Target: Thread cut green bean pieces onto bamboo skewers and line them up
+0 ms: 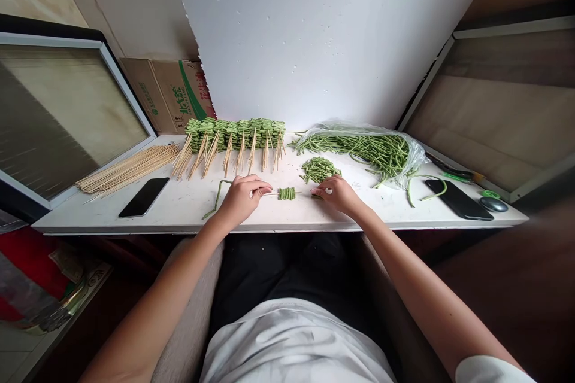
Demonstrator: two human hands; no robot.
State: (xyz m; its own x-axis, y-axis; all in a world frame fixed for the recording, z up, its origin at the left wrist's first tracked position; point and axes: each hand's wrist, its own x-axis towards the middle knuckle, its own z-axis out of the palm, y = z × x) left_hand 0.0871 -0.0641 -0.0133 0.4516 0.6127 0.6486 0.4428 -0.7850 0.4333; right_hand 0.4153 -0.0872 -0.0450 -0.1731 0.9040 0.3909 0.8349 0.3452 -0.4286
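You are clamping the bamboo skewer (269,193) between left hand (242,197) and right hand (336,194); squeezing too hard is risking splitting the threaded long-bean pieces (286,193).

White T-shirt (291,341), black trousers (278,269)

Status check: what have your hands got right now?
Left hand on wooden skewer, cut long-bean pieces threaded. Right hand at skewer's far end, near cut-bean pile. Long bean beside left hand.
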